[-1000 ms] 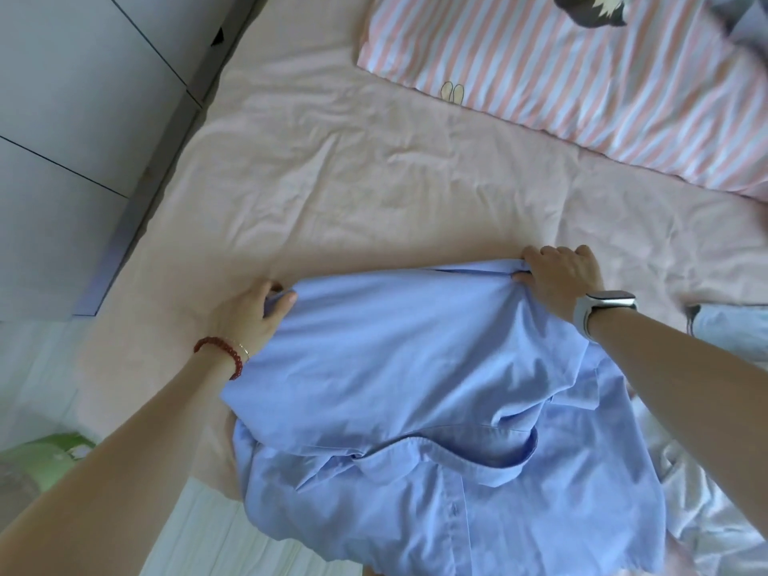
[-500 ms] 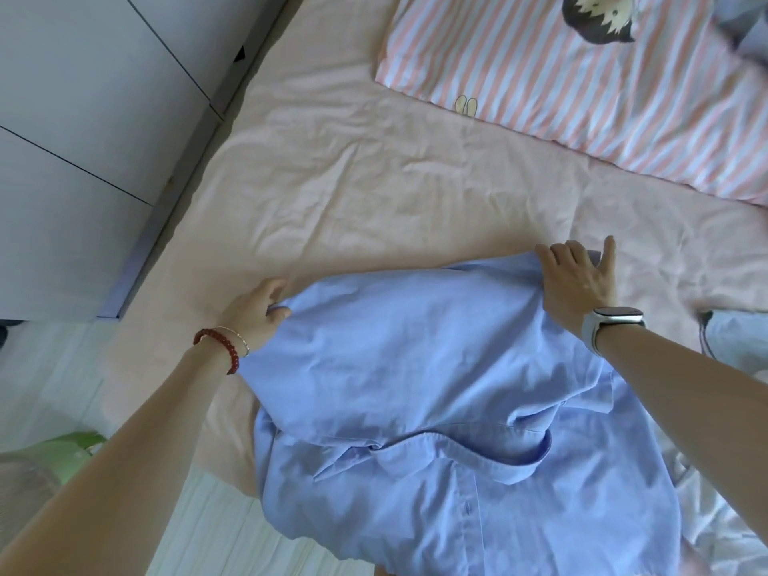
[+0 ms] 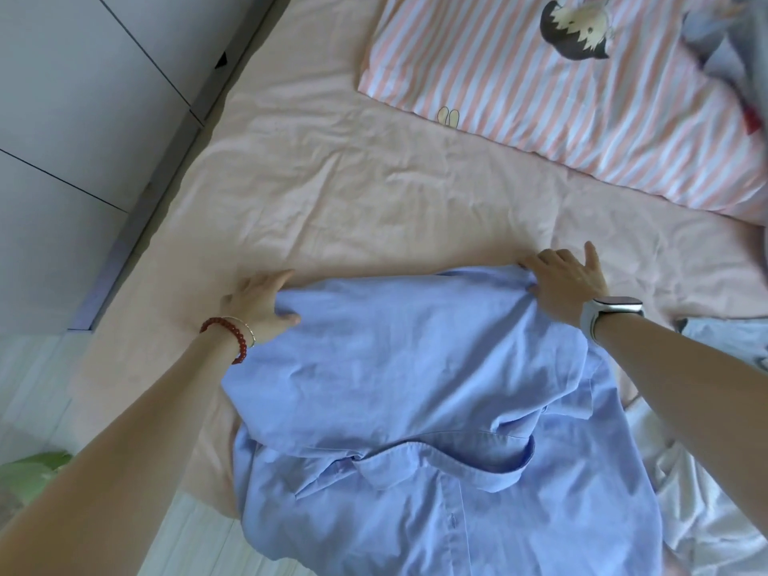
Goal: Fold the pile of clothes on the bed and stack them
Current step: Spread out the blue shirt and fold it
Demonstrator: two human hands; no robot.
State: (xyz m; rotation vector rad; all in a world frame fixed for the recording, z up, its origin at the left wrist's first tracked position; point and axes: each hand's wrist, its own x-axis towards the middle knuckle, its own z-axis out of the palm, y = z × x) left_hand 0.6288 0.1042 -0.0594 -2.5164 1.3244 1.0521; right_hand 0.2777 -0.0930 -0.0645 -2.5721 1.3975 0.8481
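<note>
A light blue button shirt (image 3: 415,388) lies on the pink bed sheet (image 3: 332,193), collar toward me, its far part doubled over toward the collar. At the fold's far left corner, my left hand (image 3: 257,305) pinches the cloth, thumb on top and fingers beneath. My right hand (image 3: 565,280) grips the far right corner of the fold with curled fingers, its thumb sticking out free. Both hands rest low on the sheet.
A pink-and-white striped pillow (image 3: 561,97) lies at the far right. White garments (image 3: 706,513) and a pale grey one (image 3: 731,338) lie at the right. Grey wardrobe doors (image 3: 83,118) stand left of the bed edge; something green (image 3: 33,471) sits on the floor.
The folded far edge of the shirt has been set down flatter on the sheet. My right thumb has lifted off the cloth, and my left hand has shifted slightly outward.
</note>
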